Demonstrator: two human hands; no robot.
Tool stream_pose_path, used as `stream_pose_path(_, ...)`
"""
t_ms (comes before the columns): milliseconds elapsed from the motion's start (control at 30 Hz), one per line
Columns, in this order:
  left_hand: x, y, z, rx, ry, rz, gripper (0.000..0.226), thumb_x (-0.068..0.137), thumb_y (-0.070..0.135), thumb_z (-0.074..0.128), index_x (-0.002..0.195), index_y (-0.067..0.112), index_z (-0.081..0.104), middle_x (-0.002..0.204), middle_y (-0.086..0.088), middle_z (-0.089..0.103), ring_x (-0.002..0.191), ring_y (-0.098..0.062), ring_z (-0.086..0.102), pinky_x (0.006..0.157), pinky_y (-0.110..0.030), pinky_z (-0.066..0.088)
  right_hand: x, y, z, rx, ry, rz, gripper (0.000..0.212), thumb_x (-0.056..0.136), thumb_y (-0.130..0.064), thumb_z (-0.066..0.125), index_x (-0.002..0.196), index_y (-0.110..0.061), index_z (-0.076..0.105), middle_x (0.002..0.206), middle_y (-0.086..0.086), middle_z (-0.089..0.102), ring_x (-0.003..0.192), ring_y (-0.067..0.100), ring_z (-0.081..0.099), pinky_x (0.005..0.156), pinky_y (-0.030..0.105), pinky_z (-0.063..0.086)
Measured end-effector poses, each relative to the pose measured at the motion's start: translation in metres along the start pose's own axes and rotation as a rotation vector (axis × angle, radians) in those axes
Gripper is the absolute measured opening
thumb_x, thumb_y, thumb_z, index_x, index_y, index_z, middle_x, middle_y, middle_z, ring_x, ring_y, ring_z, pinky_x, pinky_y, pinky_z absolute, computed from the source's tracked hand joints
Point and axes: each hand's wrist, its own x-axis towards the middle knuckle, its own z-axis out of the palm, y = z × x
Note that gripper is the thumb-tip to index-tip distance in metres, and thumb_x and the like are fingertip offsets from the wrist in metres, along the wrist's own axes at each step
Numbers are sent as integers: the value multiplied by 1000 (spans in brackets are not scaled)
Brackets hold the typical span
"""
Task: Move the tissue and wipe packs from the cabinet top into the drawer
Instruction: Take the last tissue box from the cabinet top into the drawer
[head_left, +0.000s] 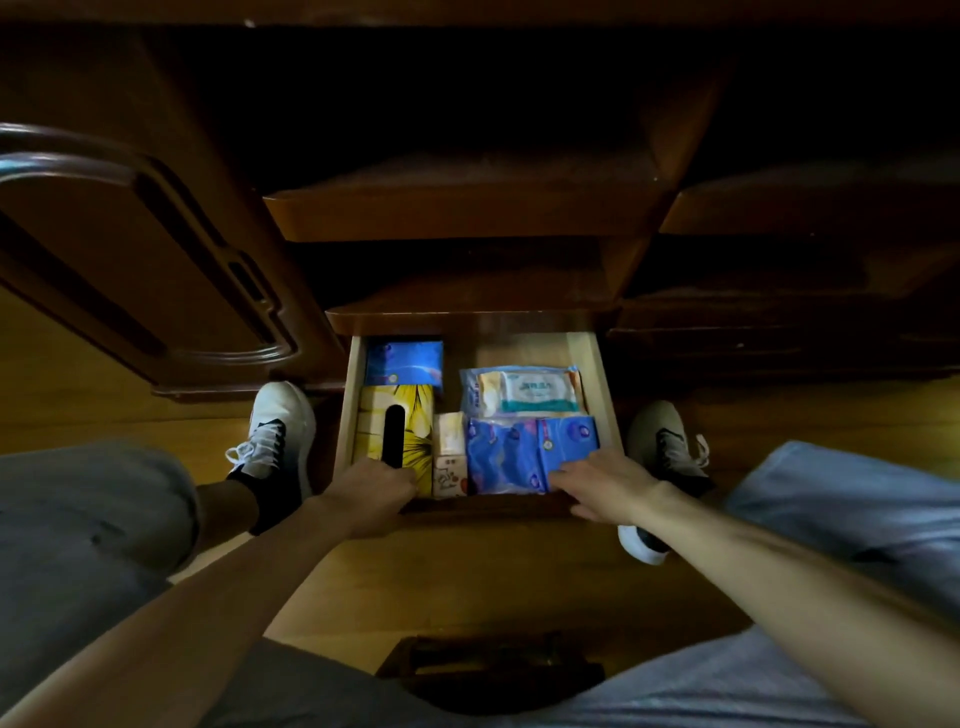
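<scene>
At the foot of a dark wooden cabinet (156, 270), a person crouches over its pulled-out bottom drawer (605, 395), shoes planted either side on a yellowish wood floor (78, 405) in a dim room. Along the drawer's left wall lies a yellow flowered tissue box (410, 415), a blue pack (402, 361) behind it at the back left corner; a clear-wrapped wipe pack (524, 389) sits toward the back right, blue tissue packs (514, 457) fill the front right corner, and small pale packs (449, 457) stand between. The left hand (374, 488) is curled at the front edge on the near end of the tissue box; how firmly it holds cannot be told. The right hand (608, 480) rests with fingers spread and flat on the blue tissue packs, clamped on nothing. The packing looks nearly done; pressing everything level below the rim should let the drawer slide shut without snagging.
</scene>
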Motion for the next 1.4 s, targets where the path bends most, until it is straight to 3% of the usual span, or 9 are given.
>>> stream_pose_path(400,29,-25,-1,-236,163,-411,39,98,35,59,134,22,57,132,1,58,118,-19,59,85,-34,54,38,16,3,244,327,442,27,93,-42,65,118,-32,60,116,-9,65,114,16,59,81,35,51)
stream_pose_path(533,22,-14,6,-388,437,-717,76,83,46,74,148,21,45,156,-12,37,147,-31,26,123,-44,10,42,-9,17,475,572,773,74,79,-41,78,143,-30,42,149,3,44,138,26,39,101,42,46)
stream_pose_path(633,22,8,-3,-1024,635,-1155,124,71,33,89,160,10,6,166,-20,2,152,-36,7,123,-44,6,50,-27,23,1110,861,1214,120,65,-19,90,156,-33,14,166,6,11,148,36,28,102,51,46)
stream_pose_path(733,35,16,-7,-1815,580,-1343,111,84,17,80,157,1,-2,166,-20,9,150,-38,19,122,-44,22,58,-38,24,1843,885,1426,110,77,-14,85,158,-33,13,163,6,26,138,31,45,107,49,47)
stream_pose_path(833,45,13,-1,-2227,567,-1327,101,91,8,69,160,14,-5,150,-11,45,130,-32,49,114,-45,37,66,-42,13,2353,889,1274,95,88,0,68,159,-40,18,129,-5,52,100,21,65,84,33,58)
stream_pose_path(933,50,9,8,-2397,680,-1233,102,90,1,65,161,31,-2,139,-8,55,111,-21,60,106,-40,48,70,-32,0,2608,929,1122,97,87,10,61,159,-39,18,128,5,54,104,23,61,91,38,58)
stream_pose_path(1133,65,-32,13,-2637,796,-1068,68,88,16,69,148,30,43,106,-10,73,96,-20,71,83,-37,61,87,10,-17,2860,978,884,45,87,-17,64,131,-14,61,104,5,57,94,21,55,101,52,51)
stream_pose_path(1267,88,-69,3,-2742,786,-943,39,89,36,71,120,14,66,104,-11,76,97,-25,75,83,-35,59,111,41,-38,2949,1031,738,45,92,-43,63,131,-19,61,126,11,62,118,28,60,104,54,50)
stream_pose_path(1400,116,-103,-9,-2723,805,-745,58,92,56,60,138,22,58,130,-7,65,118,-30,65,104,-42,51,138,75,-54,2997,1045,668,66,95,-60,54,151,-28,41,150,14,44,140,33,40,113,56,39)
